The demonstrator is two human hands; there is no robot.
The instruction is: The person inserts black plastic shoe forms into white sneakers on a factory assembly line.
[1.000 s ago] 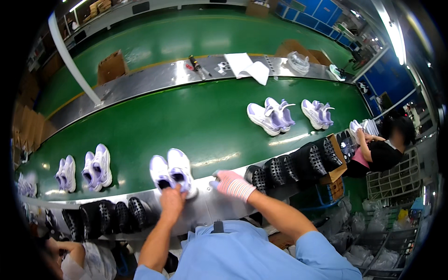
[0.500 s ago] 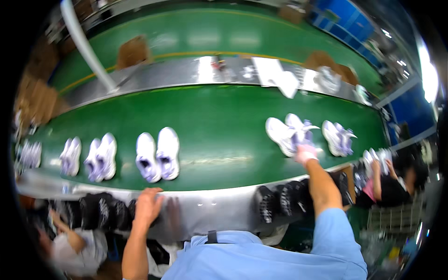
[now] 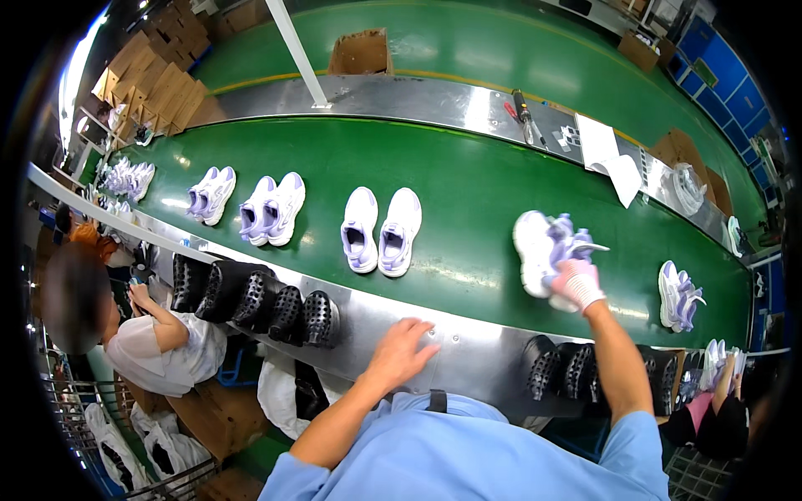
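Observation:
My right hand [image 3: 578, 285], in a pale pink and white glove, is closed on a pair of white and lavender sneakers [image 3: 532, 242] over the green conveyor belt [image 3: 468, 209]. The pair is tilted, with soles partly turned to the left; the fingers are partly hidden behind the shoes. My bare left hand [image 3: 401, 352] rests on the metal edge [image 3: 368, 367] of the line, fingers apart and holding nothing. Ahead of it on the belt, a pair of sneakers [image 3: 396, 232] stands upright with toes pointing away. Another lavender pair [image 3: 681, 296] lies farther right.
More sneaker pairs [image 3: 273, 209] stand along the belt at left. Black studded shoe forms [image 3: 286, 313] line the near edge on both sides. Across the belt, a metal ledge [image 3: 434, 102] carries tools [image 3: 524, 117] and white paper [image 3: 597, 144]. Co-workers [image 3: 171, 334] sit at left and right.
The view has swung right, so the belt and shoes appear shifted. My right hand has closed round the sneakers and tilted them up. My left hand has slid right along the metal edge.

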